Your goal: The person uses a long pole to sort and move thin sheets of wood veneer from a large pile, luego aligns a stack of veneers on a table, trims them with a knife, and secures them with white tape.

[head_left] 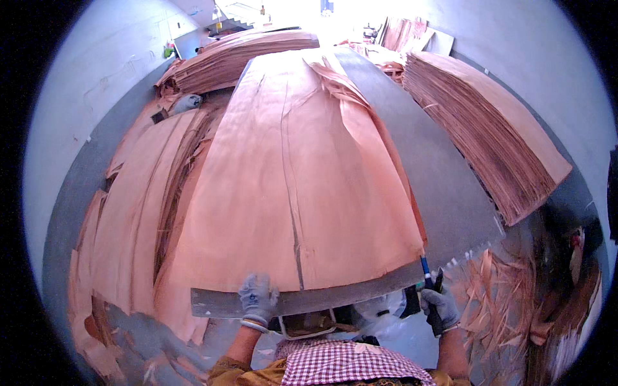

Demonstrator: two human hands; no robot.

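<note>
A wide pinkish wood veneer sheet (251, 180), split lengthwise and folded along its upper right side, lies over a long grey board (438, 186). My left hand (257, 299), in a grey glove, rests on the near edge of veneer and board, fingers lying over it. My gloved right hand (439, 307) grips a black-handled tool (435, 321) just below the near right corner of the veneer. A slim blue shaft (425, 270) stands up beside that grip; whether it is part of the same tool, I cannot tell.
Veneer stacks lie at the left (129, 219), back left (244, 58) and right (483, 128). Torn strips (483, 309) litter the lower right. Pale walls (90, 103) flank the work area. A metal frame (306, 331) shows below the board.
</note>
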